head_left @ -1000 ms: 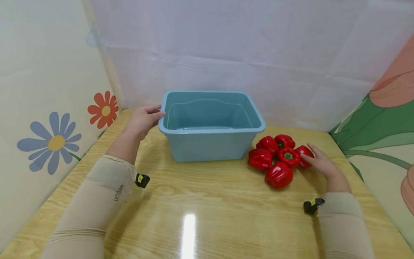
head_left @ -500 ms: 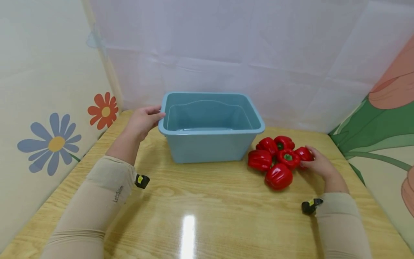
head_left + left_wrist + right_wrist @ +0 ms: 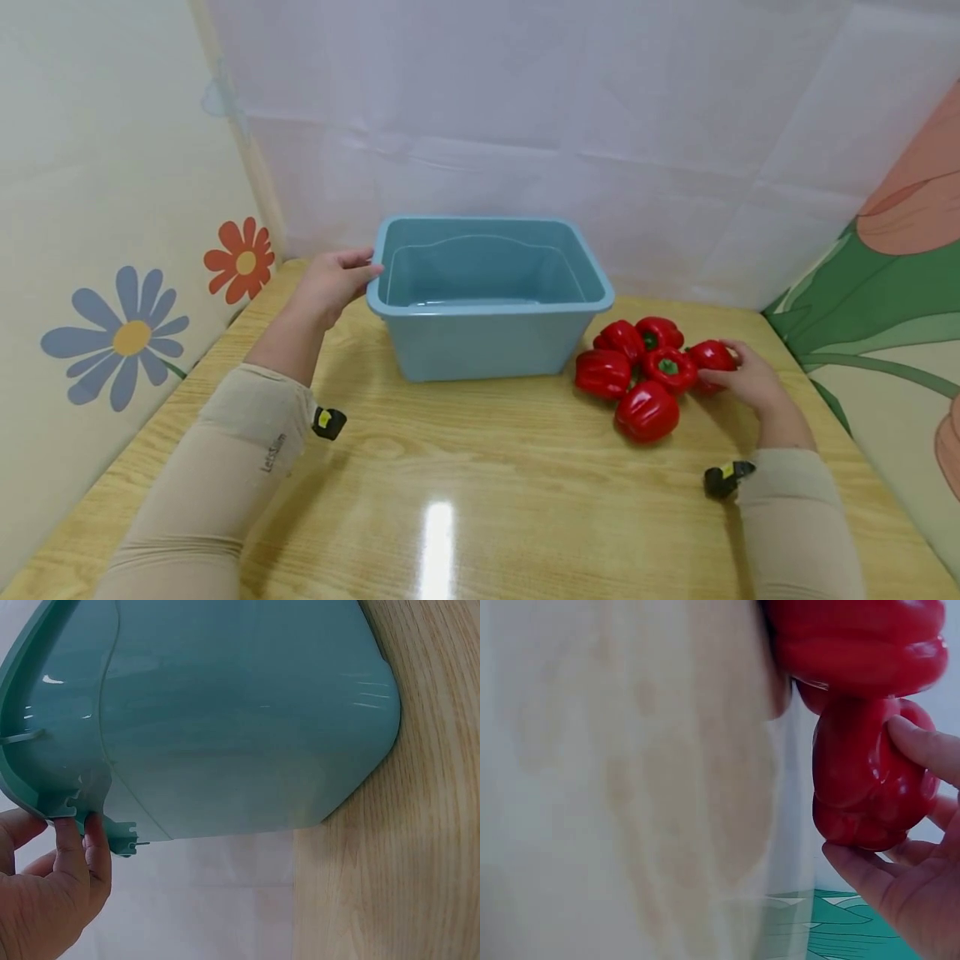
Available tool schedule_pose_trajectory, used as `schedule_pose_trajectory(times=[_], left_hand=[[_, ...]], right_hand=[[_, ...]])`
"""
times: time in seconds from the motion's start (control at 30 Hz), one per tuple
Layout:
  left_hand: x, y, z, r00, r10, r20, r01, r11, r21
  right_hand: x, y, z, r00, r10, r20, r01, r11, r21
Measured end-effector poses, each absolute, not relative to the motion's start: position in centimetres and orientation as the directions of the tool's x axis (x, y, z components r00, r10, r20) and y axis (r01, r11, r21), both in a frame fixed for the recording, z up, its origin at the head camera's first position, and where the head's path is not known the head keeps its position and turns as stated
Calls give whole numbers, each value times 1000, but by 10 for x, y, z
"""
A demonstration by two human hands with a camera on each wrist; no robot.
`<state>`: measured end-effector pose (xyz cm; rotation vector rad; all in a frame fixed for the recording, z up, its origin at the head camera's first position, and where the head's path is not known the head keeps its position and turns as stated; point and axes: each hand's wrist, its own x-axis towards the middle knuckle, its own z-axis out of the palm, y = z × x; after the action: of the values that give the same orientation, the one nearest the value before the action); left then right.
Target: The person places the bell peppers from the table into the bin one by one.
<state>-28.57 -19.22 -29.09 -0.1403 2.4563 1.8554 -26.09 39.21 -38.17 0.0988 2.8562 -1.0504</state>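
Observation:
My left hand (image 3: pixel 330 287) pinches the left end of the rim of a light blue plastic bin (image 3: pixel 487 346). In the left wrist view its thumb and fingers (image 3: pixel 70 859) curl over the rim from both sides. At the right, my right hand (image 3: pixel 752 385) grips the rightmost red bell pepper (image 3: pixel 711 356). The right wrist view shows the thumb on one side of this bell pepper (image 3: pixel 874 780) and fingers (image 3: pixel 862 874) along its end and behind it. Several more red bell peppers (image 3: pixel 647 411) lie bunched to its left, near the bin's right front corner.
Both hands work over a wooden table (image 3: pixel 480 467) with a bright light reflection at the front. A white sheet (image 3: pixel 525 108) hangs behind the bin. Flower-printed panels (image 3: pixel 97 208) flank the table left and right.
My right hand has come in around the rightmost bell pepper and taken hold of it; the pepper has shifted slightly right. The left hand keeps its hold on the bin.

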Motion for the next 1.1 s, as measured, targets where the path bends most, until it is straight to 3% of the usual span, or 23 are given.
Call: schedule_pose_trajectory(times=[1.1], left_hand=[[-286,-190,-292,-994,-40,-99,-106,283,953]], right_hand=[[-265,359,-320,-1000,6,13,-3,754,-657]])
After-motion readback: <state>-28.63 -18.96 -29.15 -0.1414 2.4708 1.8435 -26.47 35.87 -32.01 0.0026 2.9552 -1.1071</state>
